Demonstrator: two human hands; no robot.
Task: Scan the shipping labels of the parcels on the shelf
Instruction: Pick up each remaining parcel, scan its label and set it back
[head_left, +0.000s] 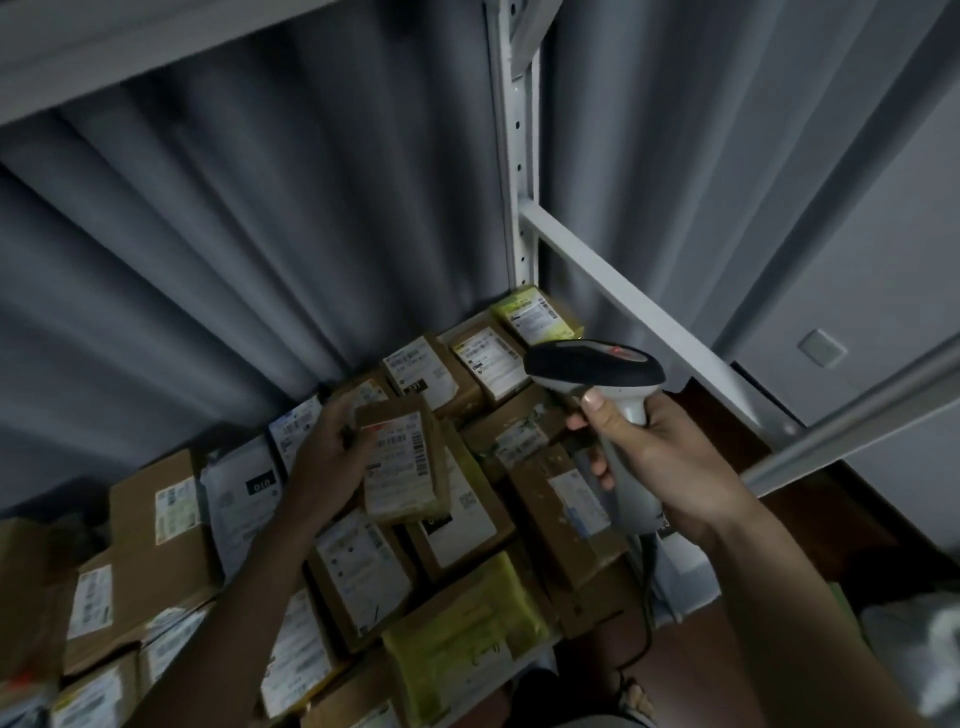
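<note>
You are looking down into a dim shelf (644, 317) packed with parcels (358, 566), most of them brown cardboard boxes lying flat with white labels facing up. A grey curtain (260, 234) hangs behind them, and a white upright post (514, 156) stands at the far right corner of the shelf.

Your left hand (332, 447) reaches in from the near left and grips a small box (405, 462), fingers curled around its left edge. The box is raised above the pile and tilted, its white label (397, 457) with barcodes turned up toward you. It sits near the middle of the scene, over the other parcels.

Your right hand (654, 452) comes in from the near right and is wrapped around the grey handle of a scanner (597, 369). Your thumb lies along the top of the handle, and your fingers curl underneath. The scanner's dark head points left, toward the far boxes and just to the right of the box you hold; it is not touching it. A dark cable (644, 623) hangs down from the handle's base.

Near you, a yellow bag (457, 639) lies on the front of the pile. Another yellow parcel (540, 312) sits at the far right, beside the post. A white switch plate (823, 348) is on the wall to the right.
</note>
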